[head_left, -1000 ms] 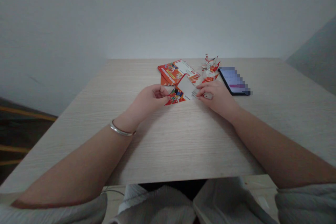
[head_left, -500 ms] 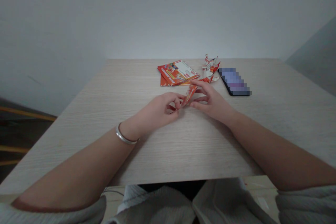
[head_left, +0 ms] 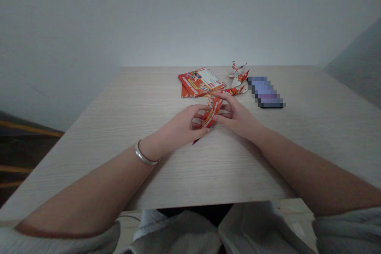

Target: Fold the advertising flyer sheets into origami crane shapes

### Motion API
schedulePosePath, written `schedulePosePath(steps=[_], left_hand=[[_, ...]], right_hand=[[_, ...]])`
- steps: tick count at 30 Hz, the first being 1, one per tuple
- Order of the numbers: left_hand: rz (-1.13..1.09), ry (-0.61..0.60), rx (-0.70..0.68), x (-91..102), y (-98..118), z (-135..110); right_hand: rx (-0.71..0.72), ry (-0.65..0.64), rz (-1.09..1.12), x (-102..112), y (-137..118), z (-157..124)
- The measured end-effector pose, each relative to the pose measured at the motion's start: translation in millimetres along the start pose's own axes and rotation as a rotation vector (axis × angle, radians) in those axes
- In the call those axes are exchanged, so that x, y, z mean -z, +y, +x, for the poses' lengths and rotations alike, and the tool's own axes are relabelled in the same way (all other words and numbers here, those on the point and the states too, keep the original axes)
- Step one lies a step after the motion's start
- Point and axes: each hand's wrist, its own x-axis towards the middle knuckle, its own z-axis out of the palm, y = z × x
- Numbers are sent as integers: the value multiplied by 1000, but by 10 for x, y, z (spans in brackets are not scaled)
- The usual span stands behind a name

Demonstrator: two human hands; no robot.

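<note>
A folded piece of red printed paper (head_left: 212,111) is held between my two hands, a little above the middle of the table. My left hand (head_left: 186,125) grips its left and near side, with the thumb along the front and the fingers partly hidden behind it. On the opposite side, my right hand (head_left: 238,116) pinches the paper, index finger at the top edge and thumb on the lower edge. A dark pointed corner of the paper sticks out below my left thumb. Just beyond lies a stack of red and white printed sheets (head_left: 202,81).
Folded red and white paper shapes (head_left: 239,74) stand right of the stack. A phone (head_left: 268,93) with a blurred screen lies farther right on the pale wooden table (head_left: 119,107). A wall (head_left: 190,16) rises behind the table's far edge.
The red paper has turned so that more of its printed face shows, and its lower corner now reaches nearer to me. My left fingers have opened from a pinch and spread along it.
</note>
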Motion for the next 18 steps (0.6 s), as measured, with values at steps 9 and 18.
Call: schedulePosePath(steps=[9,18], left_hand=[[56,42,15,33,33,-10],[125,146,-36,38,8,-17]], right_hand=[[30,5,-59,-29,-4,-3],[5,36,-155,-13,34,9]])
